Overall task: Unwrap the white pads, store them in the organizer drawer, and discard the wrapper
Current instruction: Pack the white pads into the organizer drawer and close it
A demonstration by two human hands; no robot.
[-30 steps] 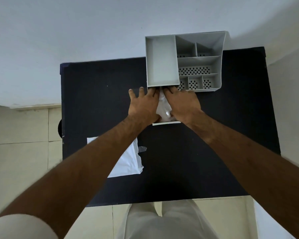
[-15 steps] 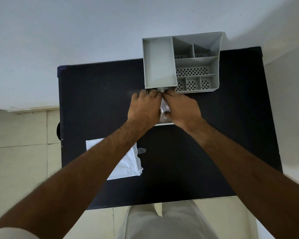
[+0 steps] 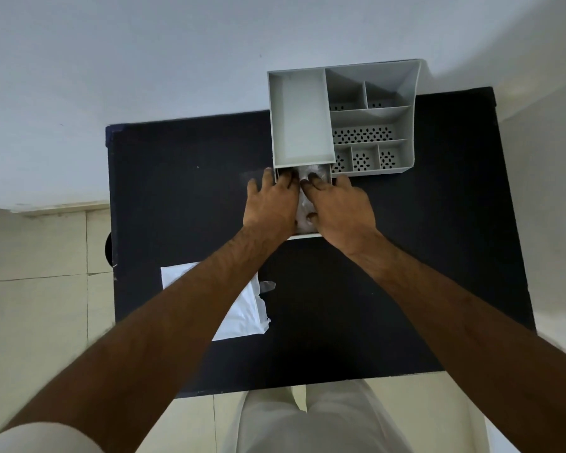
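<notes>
Your left hand [image 3: 272, 204] and right hand [image 3: 339, 207], flat and open, have pushed the pads [image 3: 304, 207] deeper into the drawer [image 3: 307, 236]; wrapper [image 3: 242, 315] still undiscarded.

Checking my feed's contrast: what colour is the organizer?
Light grey plastic organizer, with dark perforated floors in its small compartments; it shows clearly in the head view.

My hands cover most of the drawer [image 3: 304, 236], hiding the pads [image 3: 305, 204] but for a sliver. My left forearm crosses the wrapper [image 3: 242, 317]. The organizer [image 3: 406, 119] shades my fingers [image 3: 286, 179].
</notes>
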